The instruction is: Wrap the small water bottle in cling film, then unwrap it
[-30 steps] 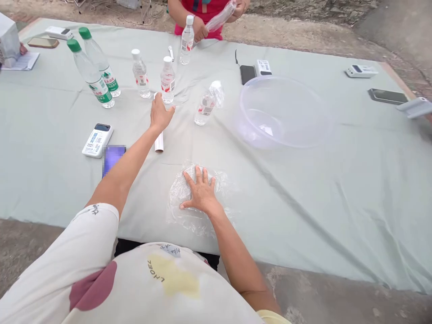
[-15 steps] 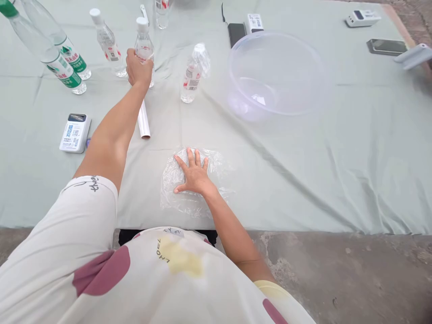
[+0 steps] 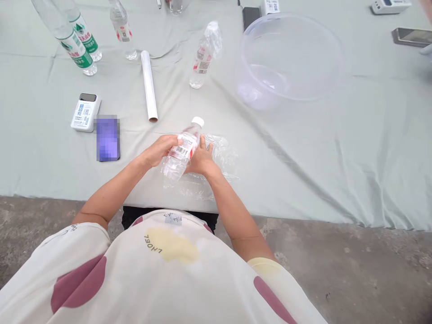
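Note:
My left hand (image 3: 162,149) is wrapped round a small clear water bottle (image 3: 184,150) with a white cap and a red-and-white label. The bottle is tilted above a sheet of cling film (image 3: 221,157) spread on the cloth. Behind the bottle, my right hand (image 3: 203,157) rests on the film, fingers stretched out and partly hidden by the bottle. Farther off stands another small bottle (image 3: 201,63) with crumpled film about its top. A white roll (image 3: 149,87) lies to its left.
A clear plastic basin (image 3: 292,92) sits at the right. Two green-labelled bottles (image 3: 76,49) and a small bottle (image 3: 123,33) stand back left. A white power bank (image 3: 85,113) and a phone (image 3: 108,138) lie at the left. Another phone (image 3: 411,37) lies far right.
My left hand has brought the small bottle from beside the white roll back to above the film, tilting it. My right hand has stayed at the film. The view has shifted, uncovering the phone.

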Action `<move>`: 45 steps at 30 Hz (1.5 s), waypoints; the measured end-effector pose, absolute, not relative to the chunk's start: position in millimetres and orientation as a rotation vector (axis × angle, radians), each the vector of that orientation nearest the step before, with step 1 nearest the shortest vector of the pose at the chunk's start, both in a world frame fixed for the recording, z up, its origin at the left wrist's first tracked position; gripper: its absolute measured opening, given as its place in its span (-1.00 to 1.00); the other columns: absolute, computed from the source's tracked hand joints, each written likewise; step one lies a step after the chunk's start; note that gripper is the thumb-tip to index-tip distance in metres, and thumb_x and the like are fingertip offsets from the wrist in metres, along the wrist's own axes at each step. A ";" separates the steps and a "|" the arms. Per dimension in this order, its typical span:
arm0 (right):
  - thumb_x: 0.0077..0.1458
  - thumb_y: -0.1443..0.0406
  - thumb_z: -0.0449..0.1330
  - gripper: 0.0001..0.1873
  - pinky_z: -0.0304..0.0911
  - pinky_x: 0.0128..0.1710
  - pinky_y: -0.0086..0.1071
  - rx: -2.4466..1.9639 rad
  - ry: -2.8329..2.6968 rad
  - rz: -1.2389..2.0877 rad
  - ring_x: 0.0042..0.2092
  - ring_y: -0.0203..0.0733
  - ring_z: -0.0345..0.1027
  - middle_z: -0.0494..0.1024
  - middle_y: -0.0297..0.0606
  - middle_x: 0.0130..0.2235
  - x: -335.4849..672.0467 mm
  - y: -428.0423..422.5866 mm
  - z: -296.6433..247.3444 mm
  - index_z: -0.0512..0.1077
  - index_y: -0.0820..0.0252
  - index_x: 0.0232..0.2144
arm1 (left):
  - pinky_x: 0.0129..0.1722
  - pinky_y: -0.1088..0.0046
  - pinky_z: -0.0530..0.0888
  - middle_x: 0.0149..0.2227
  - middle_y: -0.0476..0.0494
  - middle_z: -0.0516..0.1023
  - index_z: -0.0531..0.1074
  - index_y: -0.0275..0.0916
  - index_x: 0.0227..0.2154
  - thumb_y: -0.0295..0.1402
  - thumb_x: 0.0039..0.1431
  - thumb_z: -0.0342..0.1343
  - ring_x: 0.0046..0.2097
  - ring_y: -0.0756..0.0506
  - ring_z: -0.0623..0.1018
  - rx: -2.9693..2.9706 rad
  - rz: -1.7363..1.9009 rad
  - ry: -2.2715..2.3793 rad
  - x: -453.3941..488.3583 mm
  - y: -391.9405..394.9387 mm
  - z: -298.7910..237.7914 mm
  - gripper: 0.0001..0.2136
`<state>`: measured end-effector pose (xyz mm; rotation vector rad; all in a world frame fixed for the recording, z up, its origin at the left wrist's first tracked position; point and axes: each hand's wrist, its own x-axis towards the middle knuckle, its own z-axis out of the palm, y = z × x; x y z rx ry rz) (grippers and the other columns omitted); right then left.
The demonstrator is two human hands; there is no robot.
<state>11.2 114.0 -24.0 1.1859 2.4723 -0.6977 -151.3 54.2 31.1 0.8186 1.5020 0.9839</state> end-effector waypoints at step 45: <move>0.19 0.34 -0.02 -0.32 0.20 0.11 0.12 0.966 2.792 -0.413 0.23 0.20 0.11 0.20 -0.15 0.33 41.1 176.9 -15.5 0.12 -0.02 0.36 | -0.51 0.42 0.39 -0.45 -0.12 0.54 0.33 -0.20 -0.56 -0.14 -0.09 0.31 -0.51 -0.11 0.53 0.983 0.561 1.732 -135.8 39.5 6.3 -0.70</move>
